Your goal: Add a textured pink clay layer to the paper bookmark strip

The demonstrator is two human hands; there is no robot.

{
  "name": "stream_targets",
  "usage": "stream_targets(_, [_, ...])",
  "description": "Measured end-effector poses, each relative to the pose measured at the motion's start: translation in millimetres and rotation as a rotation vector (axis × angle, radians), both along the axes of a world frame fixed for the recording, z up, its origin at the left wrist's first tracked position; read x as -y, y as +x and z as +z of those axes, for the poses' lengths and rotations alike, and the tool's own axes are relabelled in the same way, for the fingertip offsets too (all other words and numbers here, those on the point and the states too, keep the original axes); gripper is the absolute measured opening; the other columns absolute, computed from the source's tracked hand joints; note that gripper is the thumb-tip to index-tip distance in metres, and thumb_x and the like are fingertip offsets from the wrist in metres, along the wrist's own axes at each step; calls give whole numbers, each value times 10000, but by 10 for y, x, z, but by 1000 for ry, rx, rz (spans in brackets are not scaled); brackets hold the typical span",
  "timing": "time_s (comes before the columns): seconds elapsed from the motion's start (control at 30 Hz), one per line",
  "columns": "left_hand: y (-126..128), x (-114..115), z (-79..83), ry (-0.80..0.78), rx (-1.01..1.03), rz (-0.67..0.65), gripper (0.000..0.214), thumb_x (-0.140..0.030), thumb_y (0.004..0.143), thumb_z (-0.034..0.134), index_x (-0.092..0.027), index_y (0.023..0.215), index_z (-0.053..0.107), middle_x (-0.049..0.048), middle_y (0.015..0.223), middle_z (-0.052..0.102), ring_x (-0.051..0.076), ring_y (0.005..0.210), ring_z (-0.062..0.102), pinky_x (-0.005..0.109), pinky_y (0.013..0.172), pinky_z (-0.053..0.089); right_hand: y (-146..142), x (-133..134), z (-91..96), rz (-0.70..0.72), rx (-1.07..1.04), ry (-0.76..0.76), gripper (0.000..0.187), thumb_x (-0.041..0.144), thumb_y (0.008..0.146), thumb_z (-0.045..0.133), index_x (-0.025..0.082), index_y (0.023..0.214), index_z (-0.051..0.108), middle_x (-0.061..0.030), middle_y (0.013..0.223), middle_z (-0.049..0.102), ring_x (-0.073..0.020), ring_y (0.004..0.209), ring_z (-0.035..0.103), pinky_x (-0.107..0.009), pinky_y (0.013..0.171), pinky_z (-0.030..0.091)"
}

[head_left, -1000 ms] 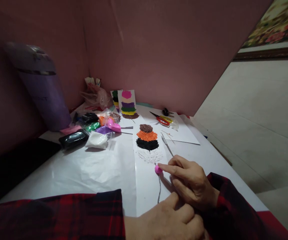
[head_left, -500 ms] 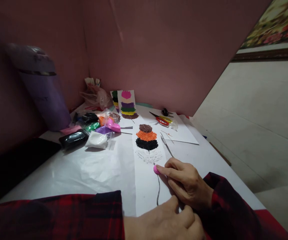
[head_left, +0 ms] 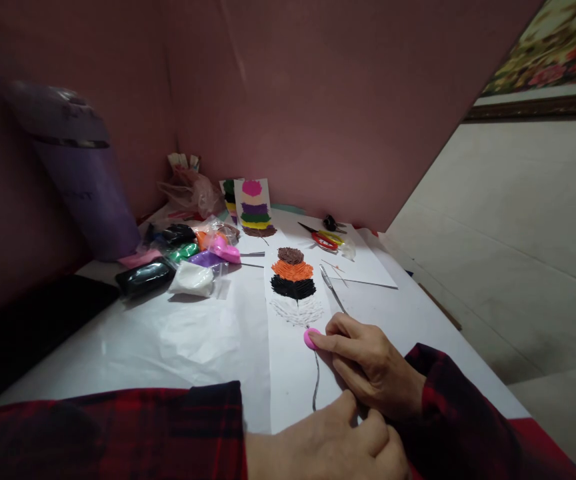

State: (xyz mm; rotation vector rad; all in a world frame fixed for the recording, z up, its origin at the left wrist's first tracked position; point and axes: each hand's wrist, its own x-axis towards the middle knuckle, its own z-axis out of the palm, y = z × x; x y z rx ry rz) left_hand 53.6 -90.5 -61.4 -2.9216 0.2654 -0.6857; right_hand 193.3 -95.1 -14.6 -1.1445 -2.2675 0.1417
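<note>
My right hand presses a small pink clay ball with its forefinger onto a white paper strip. The strip carries a feather picture in brown, orange, black and white clay bands, with a dark drawn stem below the ball. The other fingers of that hand are curled in. My left hand rests at the bottom edge as a loose fist on the strip's lower end, with nothing visible in it. A thin metal tool lies just beyond my right hand.
Bags of coloured clay lie at the left. A finished feather card leans at the back. Red-and-yellow scissors lie on white paper. A purple canister stands at the far left beside a black slab.
My right forefinger has pushed the pink ball a little to the left and up the strip, flattening it slightly. My left hand has barely moved.
</note>
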Motion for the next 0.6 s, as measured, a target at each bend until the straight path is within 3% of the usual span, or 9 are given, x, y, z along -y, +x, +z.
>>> stream_targets(0.33, [12, 7, 2, -4, 3, 8, 267, -306, 964, 428, -164, 927, 650, 66, 833, 641, 182, 744, 576, 310, 631, 437, 2, -6, -25, -28, 14, -45, 252, 163, 938, 454, 217, 1037, 679, -13, 749, 498, -100, 584, 440, -211, 505, 404])
stream_targets(0.6, [-7, 2, -12, -10, 18, 15, 273, -350, 957, 438, -183, 955, 654, 62, 889, 654, 198, 848, 576, 314, 666, 450, -5, -2, -15, -33, 44, -61, 237, 165, 936, 462, 200, 1006, 686, -13, 737, 488, -101, 572, 424, -219, 494, 383])
